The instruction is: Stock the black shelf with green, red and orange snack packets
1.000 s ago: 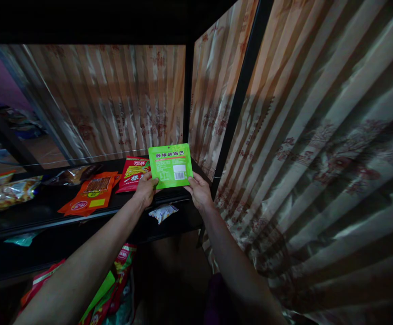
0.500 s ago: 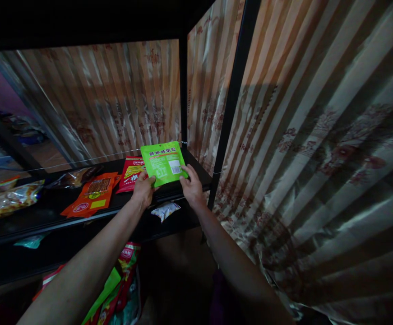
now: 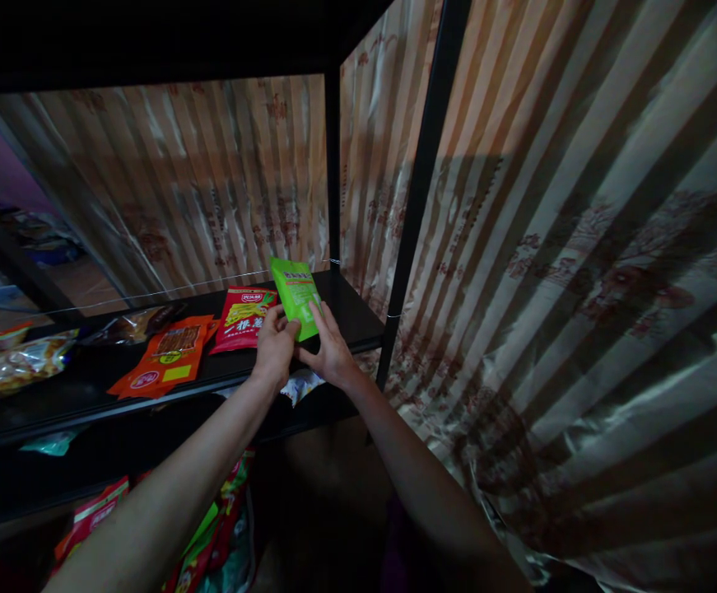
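Observation:
A bright green snack packet (image 3: 298, 296) with printed text is held at an angle above the right end of the black shelf. My left hand (image 3: 276, 344) is closed, its thumb and fingers gripping the packet's lower left edge. Across the packet's lower right front lie the fingers of my right hand (image 3: 328, 350), its thumb near the bottom edge; it grips the packet from that side. Just left of the green packet, a red snack packet (image 3: 244, 317) rests flat on the shelf, its lower right part hidden by my left hand.
Farther left on the shelf (image 3: 346, 309) are an orange snack packet (image 3: 169, 354), a dark clear-wrapped packet (image 3: 129, 325) and a shiny bag (image 3: 18, 366). A white packet (image 3: 300, 385) is on the level below. A thin wire (image 3: 210, 286) crosses the shelf's back. Black posts (image 3: 423, 189) and curtains (image 3: 549, 247) stand right.
The green packet has turned from facing me broadly to a narrower, slanted angle. My right hand has moved left, closer to my left hand, uncovering more of the red packet.

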Motion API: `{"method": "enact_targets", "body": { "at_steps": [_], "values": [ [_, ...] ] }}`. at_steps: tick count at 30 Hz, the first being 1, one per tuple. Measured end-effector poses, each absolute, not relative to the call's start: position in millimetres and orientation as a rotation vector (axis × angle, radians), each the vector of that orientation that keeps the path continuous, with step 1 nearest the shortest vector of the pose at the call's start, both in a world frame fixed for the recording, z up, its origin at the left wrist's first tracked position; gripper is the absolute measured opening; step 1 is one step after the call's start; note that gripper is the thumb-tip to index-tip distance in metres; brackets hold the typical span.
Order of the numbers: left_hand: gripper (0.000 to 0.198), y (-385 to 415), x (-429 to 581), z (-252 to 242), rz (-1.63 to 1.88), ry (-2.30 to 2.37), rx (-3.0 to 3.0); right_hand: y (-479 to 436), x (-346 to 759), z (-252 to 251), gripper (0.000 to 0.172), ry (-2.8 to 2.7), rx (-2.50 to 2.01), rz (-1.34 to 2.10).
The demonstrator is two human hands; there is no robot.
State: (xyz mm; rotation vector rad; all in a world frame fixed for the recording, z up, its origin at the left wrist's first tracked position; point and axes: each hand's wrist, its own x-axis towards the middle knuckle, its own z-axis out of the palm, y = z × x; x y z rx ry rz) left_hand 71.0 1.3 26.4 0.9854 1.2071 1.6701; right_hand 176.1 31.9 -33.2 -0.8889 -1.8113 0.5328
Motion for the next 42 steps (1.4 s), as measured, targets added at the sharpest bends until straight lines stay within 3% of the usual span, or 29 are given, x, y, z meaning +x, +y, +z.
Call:
{"method": "enact_targets", "body": {
  "at_steps": [5, 11, 18, 26, 35, 42],
  "values": [
    [0.033, -7, 84, 33, 1.591, 1.201, 1.368, 36, 181, -28, 0.079, -1.647, -0.865, 0.466],
    [0.030, -10, 85, 31, 1.458, 1.192, 1.581, 42, 184, -24, 0.064, -1.290, -0.765, 0.749],
    [0.026, 8, 70, 6, 1.557, 1.387, 0.995, 37, 174, -15, 0.045, -0.824, -0.527, 1.167],
    [0.005, 8, 62, 19, 1.373, 0.992, 0.609, 30, 179, -6, 0.020, -0.520, -0.503, 1.622],
    [0.025, 7, 58, 14, 1.464, 0.893, 0.556, 39, 187, -23, 0.018, -0.670, -0.598, 1.399],
    [0.015, 4, 54, 14, 1.480, 1.016, 0.549, 46, 190, -28, 0.015, -0.602, -0.640, 1.416]
  ]
}}
